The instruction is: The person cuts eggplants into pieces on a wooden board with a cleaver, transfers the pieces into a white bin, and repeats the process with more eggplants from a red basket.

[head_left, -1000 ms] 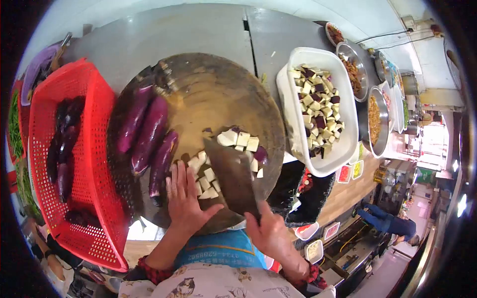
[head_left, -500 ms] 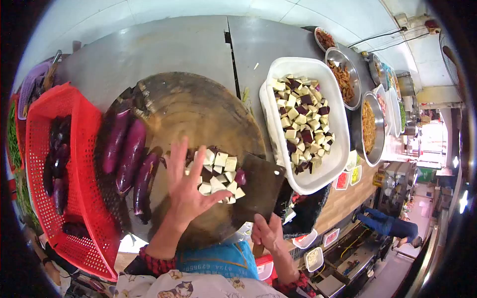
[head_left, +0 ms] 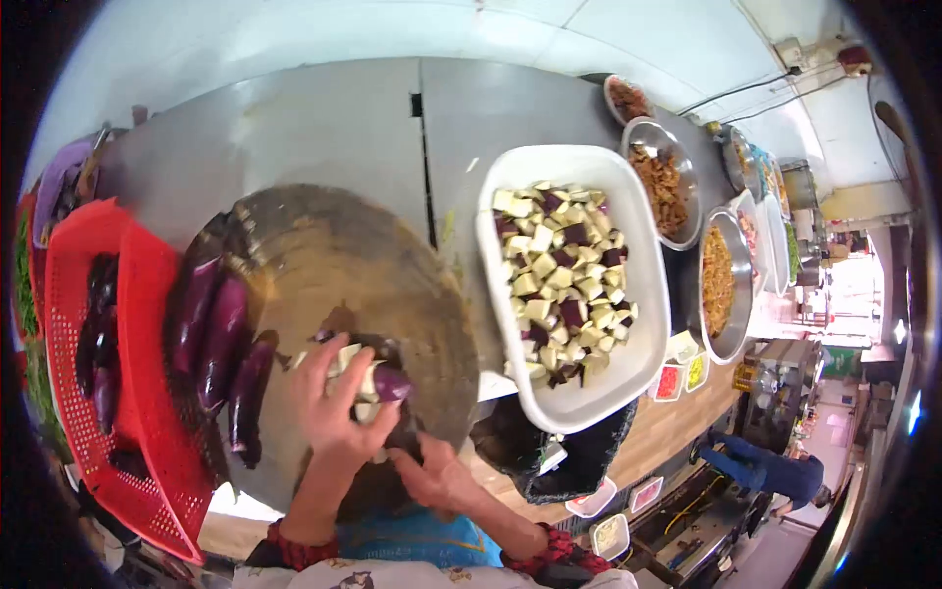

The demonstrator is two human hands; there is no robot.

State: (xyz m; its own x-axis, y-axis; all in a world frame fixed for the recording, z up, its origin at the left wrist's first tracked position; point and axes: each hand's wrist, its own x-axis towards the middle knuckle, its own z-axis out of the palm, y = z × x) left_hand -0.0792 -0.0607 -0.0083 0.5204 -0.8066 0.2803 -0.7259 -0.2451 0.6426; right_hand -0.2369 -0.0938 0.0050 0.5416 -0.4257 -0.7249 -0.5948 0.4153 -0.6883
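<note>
My left hand (head_left: 339, 417) curls over a small heap of cut eggplant chunks (head_left: 366, 381) on the round wooden chopping block (head_left: 383, 265). Its fingers are bent around the white-and-purple pieces, partly hiding them. In my right hand (head_left: 442, 478) is the handle of a cleaver, whose dark blade (head_left: 405, 429) lies low beside the chunks and is mostly hidden. Several whole eggplants (head_left: 224, 339) rest on the left side of the block. A white tub (head_left: 648, 368) to the right holds many eggplant cubes (head_left: 564, 280).
A red perforated basket (head_left: 147, 393) with dark eggplants stands at the left. Metal bowls of food (head_left: 721, 285) line the counter on the right. A black bag-lined container (head_left: 589, 456) sits below the tub. Another person (head_left: 765, 471) is farther off at right.
My left hand has closed from spread fingers onto the chunks. My right hand has brought the cleaver leftward and in toward them. The view has shifted, so the tub appears lower and more left.
</note>
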